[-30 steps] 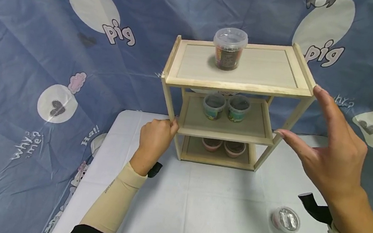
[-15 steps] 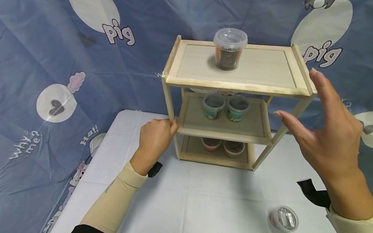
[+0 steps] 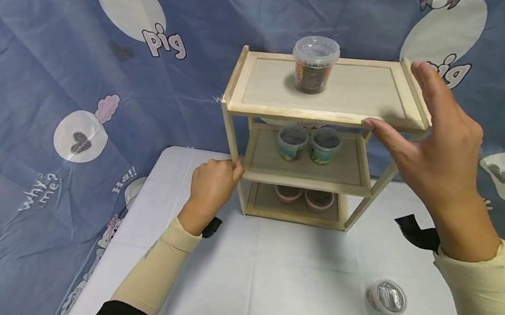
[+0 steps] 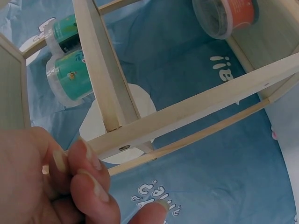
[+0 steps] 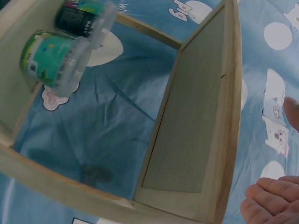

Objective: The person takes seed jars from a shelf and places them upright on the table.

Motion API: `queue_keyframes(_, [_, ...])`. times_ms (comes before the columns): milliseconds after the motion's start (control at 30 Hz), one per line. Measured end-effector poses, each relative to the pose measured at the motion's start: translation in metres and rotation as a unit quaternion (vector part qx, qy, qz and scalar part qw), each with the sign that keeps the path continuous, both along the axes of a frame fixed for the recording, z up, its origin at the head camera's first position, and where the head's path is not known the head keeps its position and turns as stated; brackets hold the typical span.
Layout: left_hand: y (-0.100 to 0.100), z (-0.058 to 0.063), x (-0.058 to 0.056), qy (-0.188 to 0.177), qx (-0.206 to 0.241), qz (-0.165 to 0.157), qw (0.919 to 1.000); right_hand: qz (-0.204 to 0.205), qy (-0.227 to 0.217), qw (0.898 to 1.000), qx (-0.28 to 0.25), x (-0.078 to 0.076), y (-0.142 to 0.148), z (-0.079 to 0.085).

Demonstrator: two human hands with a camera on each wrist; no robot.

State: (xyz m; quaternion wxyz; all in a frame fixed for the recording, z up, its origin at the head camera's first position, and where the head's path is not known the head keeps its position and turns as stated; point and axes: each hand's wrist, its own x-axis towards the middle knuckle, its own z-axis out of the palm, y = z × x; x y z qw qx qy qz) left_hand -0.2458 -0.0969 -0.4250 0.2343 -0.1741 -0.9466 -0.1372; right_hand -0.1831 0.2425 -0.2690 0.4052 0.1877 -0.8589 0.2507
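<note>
"What's the biggest thing around you?"

"A blue cloth backdrop (image 3: 184, 96) printed with white shapes and lettering, rising beyond both my hands. Under them spreads a white-covered table (image 3: 287, 298)."

"And between your hands?"

"A three-tier pale wooden shelf (image 3: 360, 89), standing upright on the table."

"What are the hands doing?"

"My right hand (image 3: 446, 155) is empty, thumb and fingers spread wide, by the front right corner of the top tier. I can't tell whether the thumb tip touches its edge. My left hand (image 3: 212, 184) is curled round the left front post, level with the middle tier."

"What's on the tiers?"

"On the top one, left of my right hand, a tall clear plastic tub (image 3: 314, 68) with a dark label. On the middle one, up and to the right of my left hand, two teal-labelled clear tubs (image 3: 291, 144) side by side. On the bottom one, straight to the right of that hand, two pinkish round tubs (image 3: 319, 200)."

"Anything smaller?"

"One small round tub with a silvery top (image 3: 388, 297), on the table, nearer to me than my right hand."
</note>
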Motion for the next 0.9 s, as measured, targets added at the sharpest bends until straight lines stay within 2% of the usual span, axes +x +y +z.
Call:
queue_keyframes(167, [0.002,0.001,-0.001,-0.002,0.003,-0.001,1.0000,-0.010,-0.025,0.999,-0.043,-0.011,-0.007,0.004])
queue_keyframes(667, [0.000,0.002,0.000,0.002,0.003,0.007,1.0000,0.011,-0.073,0.996,-0.045,-0.038,-0.030,0.014])
queue_keyframes(900, [0.001,0.002,0.001,0.001,0.004,0.009,0.9999,-0.003,-0.147,0.986,-0.078,-0.052,-0.044,0.022])
